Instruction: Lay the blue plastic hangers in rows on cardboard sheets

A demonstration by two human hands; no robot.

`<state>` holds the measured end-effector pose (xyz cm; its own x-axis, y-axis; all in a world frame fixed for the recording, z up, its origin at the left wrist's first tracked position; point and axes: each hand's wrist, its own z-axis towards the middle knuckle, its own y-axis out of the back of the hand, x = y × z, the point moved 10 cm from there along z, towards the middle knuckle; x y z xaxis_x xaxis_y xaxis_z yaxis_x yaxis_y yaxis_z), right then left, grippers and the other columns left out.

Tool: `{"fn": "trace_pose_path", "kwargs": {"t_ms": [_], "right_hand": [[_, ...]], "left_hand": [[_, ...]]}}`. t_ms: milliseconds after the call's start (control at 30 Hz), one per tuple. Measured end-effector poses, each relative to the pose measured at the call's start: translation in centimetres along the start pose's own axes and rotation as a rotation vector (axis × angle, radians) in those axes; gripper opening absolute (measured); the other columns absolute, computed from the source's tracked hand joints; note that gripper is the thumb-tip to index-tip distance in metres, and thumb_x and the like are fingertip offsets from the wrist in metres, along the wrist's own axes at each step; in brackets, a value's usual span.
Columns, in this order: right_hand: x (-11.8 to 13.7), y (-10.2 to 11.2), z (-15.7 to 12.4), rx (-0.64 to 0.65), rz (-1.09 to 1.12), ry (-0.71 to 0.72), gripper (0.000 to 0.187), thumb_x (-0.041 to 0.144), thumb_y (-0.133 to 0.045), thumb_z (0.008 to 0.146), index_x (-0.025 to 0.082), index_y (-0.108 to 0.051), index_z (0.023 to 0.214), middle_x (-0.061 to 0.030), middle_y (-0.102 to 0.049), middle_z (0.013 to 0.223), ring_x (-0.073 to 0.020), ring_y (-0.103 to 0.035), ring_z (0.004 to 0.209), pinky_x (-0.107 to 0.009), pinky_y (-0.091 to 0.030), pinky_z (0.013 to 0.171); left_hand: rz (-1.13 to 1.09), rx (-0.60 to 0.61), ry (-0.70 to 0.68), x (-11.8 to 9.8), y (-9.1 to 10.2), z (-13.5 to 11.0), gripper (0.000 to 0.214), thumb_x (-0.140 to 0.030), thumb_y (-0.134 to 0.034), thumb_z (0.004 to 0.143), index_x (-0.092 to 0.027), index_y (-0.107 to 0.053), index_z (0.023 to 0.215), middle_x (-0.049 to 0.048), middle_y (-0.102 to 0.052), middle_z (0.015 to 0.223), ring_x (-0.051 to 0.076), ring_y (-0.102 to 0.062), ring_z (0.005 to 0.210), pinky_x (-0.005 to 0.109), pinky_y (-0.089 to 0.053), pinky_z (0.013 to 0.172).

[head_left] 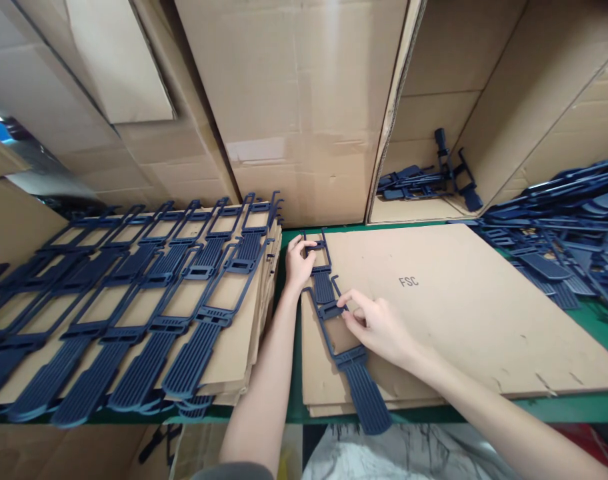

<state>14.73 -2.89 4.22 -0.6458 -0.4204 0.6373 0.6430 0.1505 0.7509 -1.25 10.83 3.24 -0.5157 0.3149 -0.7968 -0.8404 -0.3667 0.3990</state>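
A dark blue plastic part (325,288) lies along the left edge of a flat cardboard sheet (464,313) printed "FSC". It has open rectangular frames and a ribbed paddle end, which juts past the sheet's near edge. At its far end, my left hand (299,261) pinches the upper frame between thumb and fingers. Lower down, my right hand (379,327) is closed with thumb and forefinger on the right side of the middle frame. To the left, several similar blue parts (194,360) lie side by side on a stack of cardboard sheets (244,360).
Loose blue parts are piled (559,247) at the right. An open cardboard box (434,73) at the back right holds several more. A tall closed carton (304,113) stands behind the sheets. Green tabletop (295,373) shows between the two stacks.
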Motion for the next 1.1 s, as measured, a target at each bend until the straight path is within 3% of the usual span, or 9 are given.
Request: {"fn": "trace_pose_path", "kwargs": {"t_ms": [267,567,900,1100], "right_hand": [[-0.07,0.2,-0.14,-0.03,0.028,-0.013,0.019,0.021,-0.042,0.088,0.023,-0.057,0.098,0.0084,-0.038,0.046,-0.0114,-0.032,0.042,-0.022,-0.024,0.048],[0.59,0.18,-0.09,-0.028,-0.031,0.097,0.023,0.029,-0.049,0.089,0.023,-0.071,0.092,0.0033,-0.055,0.05,-0.0114,-0.049,0.045,-0.023,-0.036,0.052],[0.32,-0.08,-0.01,0.025,0.076,0.043,0.029,0.029,-0.049,0.09,0.02,-0.074,0.103,0.0005,-0.065,0.055,-0.0133,-0.055,0.047,-0.026,-0.046,0.056],[0.62,-0.17,-0.04,0.023,0.055,0.075,0.028,0.028,-0.05,0.09,0.022,-0.073,0.105,-0.0023,-0.073,0.077,-0.0148,-0.059,0.053,-0.027,-0.046,0.057]], "left_hand": [[-0.013,-0.008,0.015,0.28,0.09,0.12,0.023,-0.011,-0.049,0.081,-0.019,-0.07,0.085,0.0094,-0.059,0.119,0.023,-0.048,0.126,0.038,-0.039,0.105],[-0.006,-0.002,0.019,0.19,0.08,0.06,0.026,-0.007,-0.051,0.078,-0.021,-0.071,0.087,0.0072,-0.058,0.121,0.022,-0.049,0.125,0.038,-0.036,0.108],[-0.006,-0.003,0.02,0.3,-0.06,0.05,0.029,-0.007,-0.049,0.077,-0.02,-0.071,0.088,0.0077,-0.057,0.122,0.021,-0.048,0.126,0.037,-0.036,0.108],[0.003,0.01,0.035,0.39,-0.08,0.26,0.033,-0.006,-0.045,0.076,-0.021,-0.072,0.088,0.0069,-0.058,0.122,0.022,-0.048,0.126,0.039,-0.033,0.11]]}}
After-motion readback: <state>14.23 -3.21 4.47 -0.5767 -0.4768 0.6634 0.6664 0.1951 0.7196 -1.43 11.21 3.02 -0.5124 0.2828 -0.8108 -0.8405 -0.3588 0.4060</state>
